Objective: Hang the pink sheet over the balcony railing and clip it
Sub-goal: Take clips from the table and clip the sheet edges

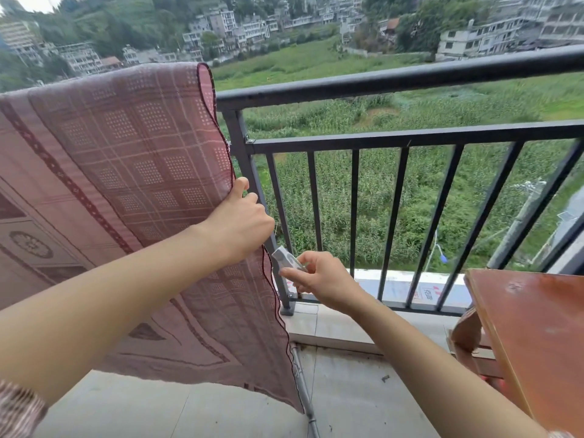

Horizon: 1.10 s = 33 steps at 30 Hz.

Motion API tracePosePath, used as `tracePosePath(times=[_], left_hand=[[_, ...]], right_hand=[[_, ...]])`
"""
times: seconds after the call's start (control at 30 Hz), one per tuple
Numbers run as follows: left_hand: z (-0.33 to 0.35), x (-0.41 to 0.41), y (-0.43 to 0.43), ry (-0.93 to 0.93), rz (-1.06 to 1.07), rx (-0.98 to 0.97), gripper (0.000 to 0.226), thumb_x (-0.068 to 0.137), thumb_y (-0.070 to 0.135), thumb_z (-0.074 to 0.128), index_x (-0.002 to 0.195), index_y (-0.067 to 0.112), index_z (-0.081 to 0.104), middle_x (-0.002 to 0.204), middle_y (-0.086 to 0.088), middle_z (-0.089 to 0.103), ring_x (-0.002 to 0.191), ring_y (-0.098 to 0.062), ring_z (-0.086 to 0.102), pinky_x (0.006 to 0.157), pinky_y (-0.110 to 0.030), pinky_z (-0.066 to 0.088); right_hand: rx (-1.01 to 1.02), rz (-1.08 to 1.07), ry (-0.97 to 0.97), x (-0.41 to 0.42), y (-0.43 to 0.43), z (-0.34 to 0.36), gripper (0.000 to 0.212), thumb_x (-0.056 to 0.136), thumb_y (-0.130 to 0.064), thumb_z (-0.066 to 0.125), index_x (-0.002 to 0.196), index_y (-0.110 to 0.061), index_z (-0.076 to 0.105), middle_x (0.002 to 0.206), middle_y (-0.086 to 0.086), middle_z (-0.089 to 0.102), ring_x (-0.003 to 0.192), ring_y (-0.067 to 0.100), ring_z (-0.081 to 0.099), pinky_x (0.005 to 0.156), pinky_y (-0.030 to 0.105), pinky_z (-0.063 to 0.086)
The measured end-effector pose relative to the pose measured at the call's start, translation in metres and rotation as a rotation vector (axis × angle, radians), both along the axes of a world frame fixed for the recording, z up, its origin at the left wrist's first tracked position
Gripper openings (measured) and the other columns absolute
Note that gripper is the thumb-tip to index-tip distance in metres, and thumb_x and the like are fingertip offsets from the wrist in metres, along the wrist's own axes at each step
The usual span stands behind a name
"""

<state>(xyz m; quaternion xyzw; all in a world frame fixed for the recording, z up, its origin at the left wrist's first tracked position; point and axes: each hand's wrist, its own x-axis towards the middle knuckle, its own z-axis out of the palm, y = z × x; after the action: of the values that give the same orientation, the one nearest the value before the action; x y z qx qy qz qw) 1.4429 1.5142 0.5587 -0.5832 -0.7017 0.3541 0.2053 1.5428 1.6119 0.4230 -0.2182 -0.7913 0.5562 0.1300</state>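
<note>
Place: balcony of a home, high above the ground.
Edge: dark metal railing (395,79) with upright bars, fixed on a low tiled kerb (335,327).
Floor: pale tiles (363,399), a pipe (303,387) lying along them.
Furniture: reddish wooden table (537,336) at the right.
Laundry: pink sheet (136,172) draped over the rail.
Outlook: green field (410,191) below, pale multi-storey houses (227,26) on a wooded slope beyond.
</note>
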Motion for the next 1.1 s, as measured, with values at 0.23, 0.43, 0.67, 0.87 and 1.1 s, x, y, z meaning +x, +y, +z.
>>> tracePosePath(times=[0.23,0.43,0.67,0.87,1.1], left_hand=[[-0.001,-0.002,-0.003,-0.034,-0.027,0.023,0.021,0.084,-0.001,0.046,0.083,0.018,0.055,0.086,-0.001,0.054,0.099,-0.025,0.051,0.109,-0.048,0.014],[-0.002,-0.003,-0.004,-0.05,-0.041,0.033,0.022,0.085,0.001,0.047,0.086,0.018,0.06,0.082,0.001,0.046,0.099,-0.024,0.05,0.108,-0.046,0.015],[-0.002,-0.005,-0.005,-0.117,-0.038,0.072,0.021,0.088,0.01,0.047,0.09,0.021,0.064,0.083,0.005,0.045,0.101,-0.022,0.049,0.107,-0.042,0.016],[-0.005,-0.008,-0.007,-0.165,-0.043,0.118,0.025,0.086,0.005,0.049,0.091,0.021,0.068,0.081,0.005,0.047,0.097,-0.021,0.049,0.102,-0.04,0.015],[-0.005,-0.005,-0.008,-0.148,-0.052,0.116,0.025,0.086,0.003,0.048,0.092,0.021,0.065,0.087,0.005,0.054,0.098,-0.021,0.049,0.105,-0.042,0.017]], right_hand=[[0.675,0.145,-0.027,0.004,0.012,0.032,0.047,0.084,-0.044,0.066,0.057,-0.016,0.039,0.051,-0.002,0.04,0.048,0.015,0.034,0.048,0.03,0.027],[0.733,0.174,-0.01,-0.001,0.017,0.042,0.051,0.082,-0.047,0.067,0.053,-0.014,0.041,0.047,0.001,0.039,0.046,0.017,0.032,0.051,0.033,0.03],[0.718,0.225,0.035,-0.021,0.008,0.05,0.052,0.08,-0.043,0.072,0.06,0.003,0.055,0.051,0.01,0.044,0.048,0.021,0.029,0.048,0.032,0.025],[0.685,0.205,0.052,-0.019,0.009,0.05,0.054,0.081,-0.043,0.069,0.057,0.0,0.049,0.05,0.007,0.039,0.048,0.019,0.027,0.05,0.032,0.023],[0.563,0.123,0.026,-0.016,0.002,0.04,0.035,0.081,-0.045,0.069,0.078,-0.011,0.06,0.063,-0.002,0.056,0.056,0.013,0.048,0.055,0.031,0.04]])
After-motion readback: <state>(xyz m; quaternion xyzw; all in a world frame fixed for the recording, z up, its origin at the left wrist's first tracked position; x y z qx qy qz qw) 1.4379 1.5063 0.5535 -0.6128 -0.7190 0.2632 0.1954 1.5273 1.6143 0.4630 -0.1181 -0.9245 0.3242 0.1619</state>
